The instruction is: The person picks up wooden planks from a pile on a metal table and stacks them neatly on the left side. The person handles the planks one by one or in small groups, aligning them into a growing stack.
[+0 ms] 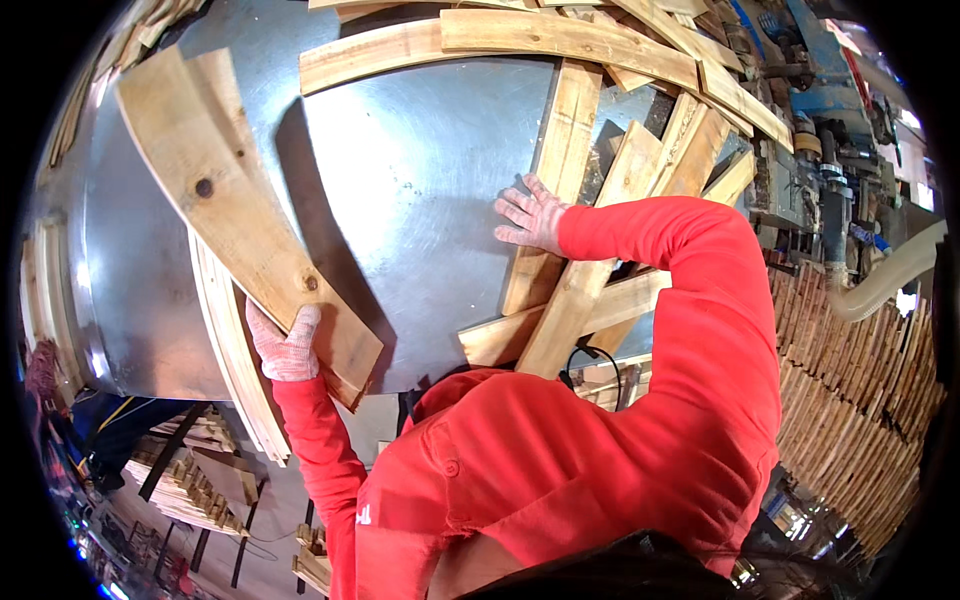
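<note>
My left hand (288, 345), in a pale knit glove, grips the near part of a wooden board (235, 190) with dark knots. The board slants up to the far left and casts a shadow on the metal tabletop (430, 170). Part of a second board (222, 85) shows behind it; whether my hand holds that too is hidden. My right hand (535, 218), gloved alike, is stretched out with its fingers apart and nothing in them. It is over the edge of a plank (570, 130) that lies on the metal; I cannot tell whether it touches.
Loose planks (600, 270) lie crossed at the right, and long boards (510, 35) span the far side. Narrow strips (225, 340) stand by the left hand. Beyond the table are machinery (835, 150), a big wood stack (850, 400) and a lower-left pile (185, 490).
</note>
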`<act>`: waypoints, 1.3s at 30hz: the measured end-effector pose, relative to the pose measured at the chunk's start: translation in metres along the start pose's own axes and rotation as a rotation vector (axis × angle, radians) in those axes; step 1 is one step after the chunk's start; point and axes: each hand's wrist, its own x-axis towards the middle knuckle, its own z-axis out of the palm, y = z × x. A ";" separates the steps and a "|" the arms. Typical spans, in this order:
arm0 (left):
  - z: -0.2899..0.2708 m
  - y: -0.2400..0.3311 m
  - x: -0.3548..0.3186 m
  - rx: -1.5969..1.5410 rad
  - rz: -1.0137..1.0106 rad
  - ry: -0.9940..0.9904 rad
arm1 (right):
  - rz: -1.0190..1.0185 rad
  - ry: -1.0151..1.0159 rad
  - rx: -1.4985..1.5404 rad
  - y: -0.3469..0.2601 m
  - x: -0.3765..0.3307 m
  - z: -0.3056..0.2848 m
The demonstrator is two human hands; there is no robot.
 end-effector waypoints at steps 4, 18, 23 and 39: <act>-0.009 -0.006 -0.007 -0.085 -0.008 0.040 | -0.041 0.239 -0.531 0.011 -0.009 0.031; 0.034 0.002 0.028 0.441 -0.140 -0.064 | 0.148 1.232 1.515 0.116 0.035 -0.210; 0.091 0.023 0.007 0.821 -0.380 -0.206 | 0.350 0.821 1.462 0.067 0.168 -0.142; -0.111 0.135 -0.028 1.202 0.380 -0.016 | 1.072 0.371 0.338 0.235 0.002 -0.040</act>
